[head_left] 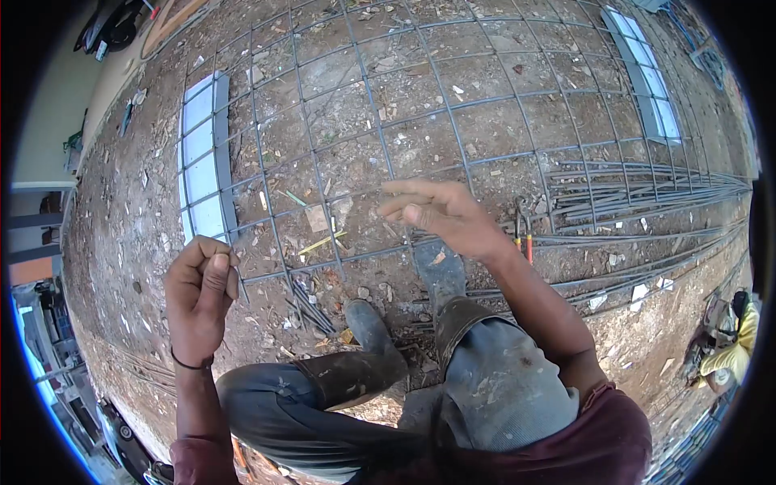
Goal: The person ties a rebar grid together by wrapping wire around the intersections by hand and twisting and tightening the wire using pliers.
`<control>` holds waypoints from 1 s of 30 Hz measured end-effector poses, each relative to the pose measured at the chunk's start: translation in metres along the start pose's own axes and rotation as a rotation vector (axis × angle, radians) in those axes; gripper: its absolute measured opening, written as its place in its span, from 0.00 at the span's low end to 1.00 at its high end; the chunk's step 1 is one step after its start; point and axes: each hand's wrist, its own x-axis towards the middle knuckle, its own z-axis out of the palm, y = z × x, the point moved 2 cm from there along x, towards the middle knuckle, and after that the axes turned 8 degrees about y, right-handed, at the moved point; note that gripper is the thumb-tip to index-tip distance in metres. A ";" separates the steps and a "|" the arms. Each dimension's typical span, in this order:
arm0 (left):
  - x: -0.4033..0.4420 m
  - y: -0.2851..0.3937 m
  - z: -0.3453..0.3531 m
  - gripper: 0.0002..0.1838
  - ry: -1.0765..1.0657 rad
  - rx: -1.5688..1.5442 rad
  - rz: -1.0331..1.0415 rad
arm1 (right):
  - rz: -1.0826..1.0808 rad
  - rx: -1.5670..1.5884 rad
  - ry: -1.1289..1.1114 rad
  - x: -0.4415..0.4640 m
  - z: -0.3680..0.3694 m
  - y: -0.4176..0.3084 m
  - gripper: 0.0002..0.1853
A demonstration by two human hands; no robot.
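My left hand (198,295) is raised beside the near left corner of a steel rebar grid (377,121). Its fingers are curled and the thumb presses against them; whatever they hold, if anything, is too small to make out. Above the near edge of the grid, my right hand (451,217) has its fingers stretched out, with nothing seen in it. A pair of pincers (529,242) with red and yellow handles rests by the grid, to the right of this hand.
White-topped blocks lie under the grid at left (204,162) and right (643,77). A bundle of loose rebar (622,190) lies at right, short rods (311,307) near my boots (368,323). Rubble covers the ground. Another person in yellow (731,356) is at far right.
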 end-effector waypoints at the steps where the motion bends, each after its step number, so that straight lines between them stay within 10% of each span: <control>1: -0.006 0.004 0.034 0.11 -0.071 -0.067 -0.065 | -0.010 0.012 0.018 0.003 0.014 -0.008 0.25; 3: -0.023 -0.035 0.099 0.09 -0.180 -0.061 -0.092 | 0.188 0.820 0.065 0.007 0.033 -0.022 0.23; 13: -0.071 -0.167 0.183 0.10 -0.210 0.151 -0.219 | 0.532 0.383 0.650 -0.055 -0.062 0.050 0.08; 22: -0.057 -0.212 0.159 0.09 -0.336 0.528 0.259 | 0.259 0.343 0.902 -0.042 -0.142 0.024 0.10; 27: -0.034 -0.143 0.124 0.11 -0.679 0.063 -0.321 | 0.086 0.070 1.086 -0.041 -0.185 0.011 0.07; 30: -0.021 -0.126 0.087 0.14 -0.673 0.163 -0.246 | 0.023 0.076 1.136 -0.039 -0.206 0.006 0.06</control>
